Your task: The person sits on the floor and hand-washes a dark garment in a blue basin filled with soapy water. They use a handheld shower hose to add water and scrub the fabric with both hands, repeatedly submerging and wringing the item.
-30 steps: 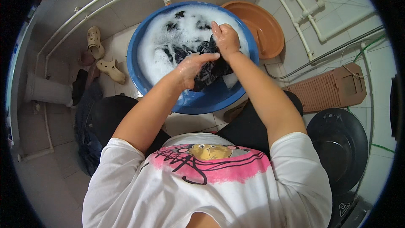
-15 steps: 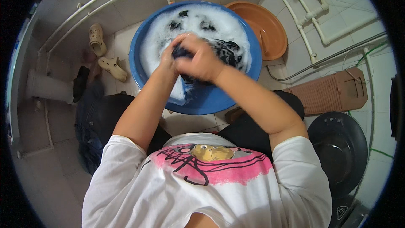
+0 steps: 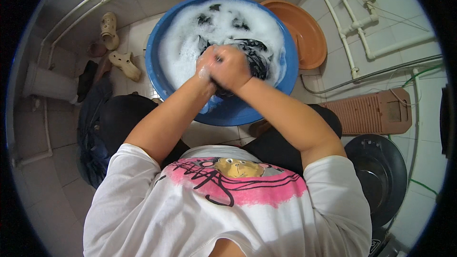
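Observation:
A big blue basin (image 3: 162, 85) full of white suds stands on the tiled floor in front of me. A dark wet garment (image 3: 259, 62) lies in the foam. My left hand (image 3: 207, 66) and my right hand (image 3: 233, 69) are pressed together over the near middle of the basin, both clenched on a bunch of the dark garment. Soap foam covers my left hand's knuckles. Most of the garment is hidden under suds and my fists.
An orange basin (image 3: 304, 33) leans behind the blue one at right. A brown washboard (image 3: 371, 112) and a black basin (image 3: 381, 176) lie at right. Beige clogs (image 3: 116, 43) and a pile of dark clothes (image 3: 93, 128) are at left. White pipes (image 3: 352, 24) run along the wall.
A second ago my hands were apart, the right one far in the suds. They came together on the garment and have pulled it nearer to me.

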Tool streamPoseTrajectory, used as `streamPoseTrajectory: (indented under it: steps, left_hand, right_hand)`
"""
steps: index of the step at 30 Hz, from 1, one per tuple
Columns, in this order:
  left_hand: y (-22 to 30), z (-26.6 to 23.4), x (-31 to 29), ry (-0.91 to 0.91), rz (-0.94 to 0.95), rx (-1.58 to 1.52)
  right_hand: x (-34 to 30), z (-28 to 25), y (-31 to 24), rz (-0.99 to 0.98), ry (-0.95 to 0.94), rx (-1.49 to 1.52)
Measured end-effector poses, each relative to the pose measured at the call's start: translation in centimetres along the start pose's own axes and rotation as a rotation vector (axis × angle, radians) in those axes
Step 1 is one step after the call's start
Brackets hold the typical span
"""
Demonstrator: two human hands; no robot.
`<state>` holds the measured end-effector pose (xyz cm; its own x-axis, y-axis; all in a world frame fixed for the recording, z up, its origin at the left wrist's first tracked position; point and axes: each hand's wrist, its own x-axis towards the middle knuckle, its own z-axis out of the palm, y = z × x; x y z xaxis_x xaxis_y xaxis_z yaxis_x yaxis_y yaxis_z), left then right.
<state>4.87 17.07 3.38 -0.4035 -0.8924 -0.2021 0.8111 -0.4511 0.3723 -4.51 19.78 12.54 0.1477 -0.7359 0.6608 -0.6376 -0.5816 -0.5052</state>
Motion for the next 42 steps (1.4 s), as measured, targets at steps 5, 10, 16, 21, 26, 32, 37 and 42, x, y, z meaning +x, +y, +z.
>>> streamPoseTrajectory:
  steps: [5, 10, 16, 21, 26, 32, 37, 42]
  left_hand:
    - [0.4, 7.2, -2.3, 0.126, -0.009, 0.068]
    - [-1.2, 1.9, -0.3, -0.307, 0.143, -0.011]
    - [3.0, 13.6, -3.8, 0.228, -0.015, 0.323]
    - [7.1, 11.7, -2.6, 0.248, -0.021, 0.278]
    - [5.2, 10.3, -1.2, 0.444, -0.052, 0.154]
    - [1.8, 6.6, -4.0, 0.015, 0.084, 0.299]
    - [1.1, 12.5, -3.9, 0.472, -0.114, 0.273]
    - [3.1, 2.5, -1.2, -0.374, -0.464, -0.191]
  right_hand:
    - [0.7, -1.1, 1.6, 0.167, 0.025, 0.070]
    - [-0.3, 0.2, -0.4, -0.017, 0.004, 0.186]
    - [2.0, -3.1, 8.8, 0.638, -0.129, 0.376]
    - [3.6, -5.3, 6.3, 0.685, -0.797, 0.603]
    - [3.6, -4.8, 5.5, 0.656, -0.216, 0.926]
    - [-0.5, -2.2, -5.1, -0.183, -0.300, 0.232]
    - [0.9, -1.6, 2.0, 0.291, -0.049, 0.028]
    - [-0.9, -1.0, -4.4, -0.052, -0.135, 0.179]
